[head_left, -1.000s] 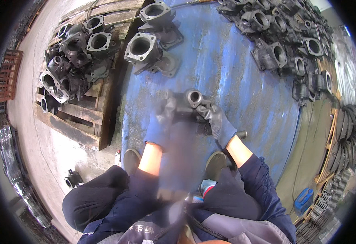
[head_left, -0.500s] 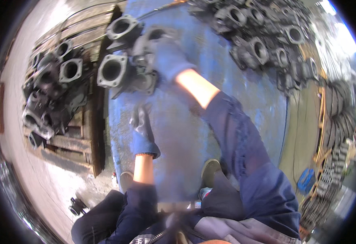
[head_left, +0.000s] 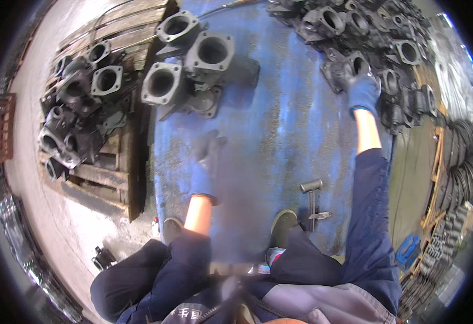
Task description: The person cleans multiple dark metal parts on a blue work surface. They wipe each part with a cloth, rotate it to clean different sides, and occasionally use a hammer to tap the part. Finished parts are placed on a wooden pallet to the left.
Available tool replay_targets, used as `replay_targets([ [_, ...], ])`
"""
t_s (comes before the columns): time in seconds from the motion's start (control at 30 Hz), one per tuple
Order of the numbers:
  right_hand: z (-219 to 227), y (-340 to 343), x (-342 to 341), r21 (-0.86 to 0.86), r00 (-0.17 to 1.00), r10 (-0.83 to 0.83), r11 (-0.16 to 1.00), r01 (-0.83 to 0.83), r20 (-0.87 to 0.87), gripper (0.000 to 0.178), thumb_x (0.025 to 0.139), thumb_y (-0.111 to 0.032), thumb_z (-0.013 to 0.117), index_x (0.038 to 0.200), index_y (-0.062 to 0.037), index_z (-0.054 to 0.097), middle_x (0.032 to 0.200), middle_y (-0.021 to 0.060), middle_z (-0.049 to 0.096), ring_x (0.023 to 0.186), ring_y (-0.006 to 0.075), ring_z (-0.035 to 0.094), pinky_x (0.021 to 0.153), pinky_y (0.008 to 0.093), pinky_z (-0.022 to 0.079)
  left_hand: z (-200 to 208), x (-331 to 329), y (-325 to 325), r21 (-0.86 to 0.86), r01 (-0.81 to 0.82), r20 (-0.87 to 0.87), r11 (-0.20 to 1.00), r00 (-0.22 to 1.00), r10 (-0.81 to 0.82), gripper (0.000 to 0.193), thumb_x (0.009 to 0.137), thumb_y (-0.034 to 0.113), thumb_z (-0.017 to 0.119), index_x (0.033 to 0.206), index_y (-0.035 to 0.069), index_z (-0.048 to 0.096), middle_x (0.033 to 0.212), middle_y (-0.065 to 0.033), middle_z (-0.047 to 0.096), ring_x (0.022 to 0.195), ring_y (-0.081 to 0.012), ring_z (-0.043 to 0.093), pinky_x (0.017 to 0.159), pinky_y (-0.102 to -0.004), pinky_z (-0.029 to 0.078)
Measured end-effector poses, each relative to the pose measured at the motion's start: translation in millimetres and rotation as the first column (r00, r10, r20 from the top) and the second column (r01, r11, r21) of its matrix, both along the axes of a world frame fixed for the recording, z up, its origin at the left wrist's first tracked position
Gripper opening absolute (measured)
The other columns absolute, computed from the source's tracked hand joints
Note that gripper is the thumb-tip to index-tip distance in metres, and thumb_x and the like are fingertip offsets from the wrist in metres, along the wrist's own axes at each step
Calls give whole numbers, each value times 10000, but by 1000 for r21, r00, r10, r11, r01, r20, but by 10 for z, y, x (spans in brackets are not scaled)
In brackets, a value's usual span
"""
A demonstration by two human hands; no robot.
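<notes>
My gloved right hand touches a dark casting at the near edge of the right-hand heap; whether my fingers are closed on it, I cannot tell. My blurred left hand hangs empty, loosely spread, over the blue surface. A T-shaped tool lies near my right shoe.

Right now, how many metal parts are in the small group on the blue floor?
3: the back part, the front-left part and the rightmost part. More could be hidden.
</notes>
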State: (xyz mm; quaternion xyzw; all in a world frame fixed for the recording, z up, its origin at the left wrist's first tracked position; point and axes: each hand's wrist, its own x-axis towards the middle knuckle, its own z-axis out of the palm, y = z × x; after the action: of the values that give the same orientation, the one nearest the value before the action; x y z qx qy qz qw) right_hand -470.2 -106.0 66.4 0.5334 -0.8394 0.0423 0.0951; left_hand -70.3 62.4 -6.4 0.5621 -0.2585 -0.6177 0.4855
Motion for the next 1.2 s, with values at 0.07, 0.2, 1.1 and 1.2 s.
replay_targets([
  [0.07, -120, -148, -325, 313, 1000, 10, 950, -12, 9, 676, 901, -628, 515, 1275, -77, 625, 1186, 201, 683, 1094, 374, 664, 919, 464, 529, 72, -106, 59, -32, 180, 419, 983, 896, -150, 377, 1034, 232, 532, 1291, -41, 572, 1124, -189, 686, 1065, -269, 660, 1003, -369, 501],
  [0.2, -279, -367, -586, 335, 984, 114, 929, -155, 139, 636, 887, -632, 522, 1279, -147, 650, 1240, 208, 654, 1151, 401, 631, 983, 461, 503, 204, -266, 119, -56, 173, 263, 983, 953, -152, 346, 1024, 199, 526, 1270, -36, 589, 1085, -185, 697, 1049, -263, 669, 963, -358, 521],
  [1.1, 66, 2647, 2190, 268, 678, 585, 635, -724, 445, 273, 960, -384, 574, 998, -144, 699, 841, 135, 683, 872, 295, 650, 801, 458, 492, 242, 59, 392, 435, 316, 344, 843, 807, -480, 559, 1004, 497, 447, 1203, 5, 621, 961, -147, 711, 867, -233, 652, 853, -377, 490],
  [1.2, 87, 2727, 1998, 13, 597, 658, 666, -746, 459, 288, 924, -358, 622, 1004, -87, 682, 910, 141, 683, 938, 341, 644, 812, 456, 500, 123, 85, 406, 463, 437, 463, 771, 623, -631, 582, 1005, 514, 418, 1219, 7, 610, 1088, -237, 681, 1019, -403, 637, 915, -433, 473],
])
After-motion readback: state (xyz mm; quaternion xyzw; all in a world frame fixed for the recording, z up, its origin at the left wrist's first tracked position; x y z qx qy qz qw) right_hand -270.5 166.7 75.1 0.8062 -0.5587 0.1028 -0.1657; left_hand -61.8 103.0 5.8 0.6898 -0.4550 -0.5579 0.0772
